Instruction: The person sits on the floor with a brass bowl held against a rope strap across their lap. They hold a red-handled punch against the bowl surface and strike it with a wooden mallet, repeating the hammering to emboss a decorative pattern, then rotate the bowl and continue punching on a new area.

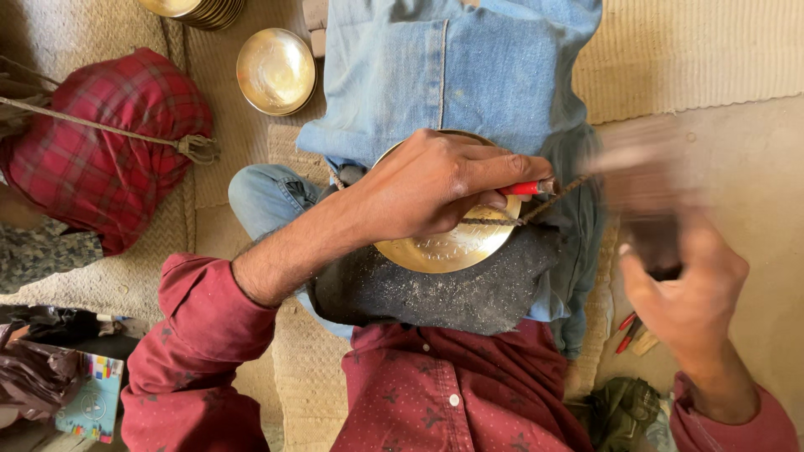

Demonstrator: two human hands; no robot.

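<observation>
A round brass plate rests on a dark cloth pad over my lap. My left hand lies over the plate and grips a thin metal chisel with a red band, its tip against the plate's right rim. My right hand is raised at the right and holds a wooden-handled hammer, which is blurred by motion above and to the right of the chisel's end.
A brass bowl stands on the woven mat at the top, with a stack of brass plates behind it. A red checked bundle with a rope lies at the left. Red-handled tools lie on the floor at the right.
</observation>
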